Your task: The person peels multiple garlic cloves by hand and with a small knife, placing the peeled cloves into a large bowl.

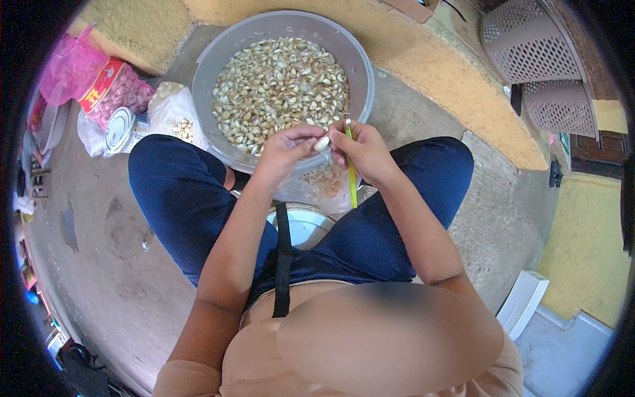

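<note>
A pale garlic clove [322,143] is pinched in the fingertips of my left hand [291,151], over the near rim of the basin. My right hand [362,149] is closed on a small knife [352,185] with a slim yellow-green handle, which points down toward my lap. Its short tip shows above my fingers, close to the clove. Both hands nearly meet. Just beyond them stands a large grey basin [205,73] holding a thick layer of garlic cloves [281,86]. Below my hands, a clear plastic bag [327,182] contains papery peelings.
Left of the basin are a white bag of cloves [178,126], a can [121,129] and a pink mesh bag with a red label [116,92]. A yellow ledge [450,92] runs behind. Between my legs is a pale round lid or tub [301,228].
</note>
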Available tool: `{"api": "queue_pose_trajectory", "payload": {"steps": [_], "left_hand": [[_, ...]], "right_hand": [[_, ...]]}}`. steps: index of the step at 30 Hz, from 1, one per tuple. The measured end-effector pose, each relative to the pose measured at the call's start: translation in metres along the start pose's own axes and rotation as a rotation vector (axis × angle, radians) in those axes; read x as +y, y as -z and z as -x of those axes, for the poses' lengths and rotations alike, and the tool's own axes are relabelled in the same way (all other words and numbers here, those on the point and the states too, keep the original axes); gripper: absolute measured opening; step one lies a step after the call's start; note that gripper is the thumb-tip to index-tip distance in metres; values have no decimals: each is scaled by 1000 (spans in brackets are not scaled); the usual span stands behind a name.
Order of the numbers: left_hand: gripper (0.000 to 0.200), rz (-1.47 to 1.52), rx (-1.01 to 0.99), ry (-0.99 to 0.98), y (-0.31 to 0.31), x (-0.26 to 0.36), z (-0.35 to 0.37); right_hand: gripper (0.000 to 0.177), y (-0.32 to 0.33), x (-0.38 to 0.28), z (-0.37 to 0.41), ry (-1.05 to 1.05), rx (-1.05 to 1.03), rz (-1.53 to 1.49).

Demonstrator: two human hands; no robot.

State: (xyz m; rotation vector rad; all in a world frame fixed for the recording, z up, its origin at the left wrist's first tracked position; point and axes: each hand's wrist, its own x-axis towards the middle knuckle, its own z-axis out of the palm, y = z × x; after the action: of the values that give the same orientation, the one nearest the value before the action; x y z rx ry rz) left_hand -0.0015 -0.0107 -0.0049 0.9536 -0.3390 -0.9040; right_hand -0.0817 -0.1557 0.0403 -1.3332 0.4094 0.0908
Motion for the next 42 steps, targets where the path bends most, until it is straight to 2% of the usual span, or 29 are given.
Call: {"api": "queue_pose_trajectory", "payload": {"steps": [3, 8, 11, 14, 21, 24, 30, 33, 36, 42], "left_hand": [[21, 217, 104, 138, -11, 7, 3], [23, 372, 85, 225, -6, 2, -3], [24, 203, 165, 162, -13, 0, -1], [26, 137, 157, 151, -7, -6, -3], [21, 42, 92, 337, -6, 1, -1], [24, 85, 116, 314, -8, 5, 0], [24, 179, 157, 221, 4, 6, -3], [20, 201, 164, 212, 4, 5, -2], [19, 198, 179, 205, 1, 7, -2], [16, 142, 219, 203, 0, 8, -1]], "right_hand": [[20, -5, -1, -1, 110, 105, 262], [23, -1, 13, -9, 209, 176, 379], [24, -4, 11, -8, 248, 209, 519], [23, -5, 8, -8, 300, 222, 646], [25, -1, 4, -5, 463, 253, 824], [24, 5, 2, -8, 278, 133, 653], [28, 3, -8, -1, 297, 42, 705], [28, -3, -22, 6, -187, -44, 655], [34, 1, -10, 4, 134, 0, 872], [31, -1, 2, 1, 478, 130, 796]]}}
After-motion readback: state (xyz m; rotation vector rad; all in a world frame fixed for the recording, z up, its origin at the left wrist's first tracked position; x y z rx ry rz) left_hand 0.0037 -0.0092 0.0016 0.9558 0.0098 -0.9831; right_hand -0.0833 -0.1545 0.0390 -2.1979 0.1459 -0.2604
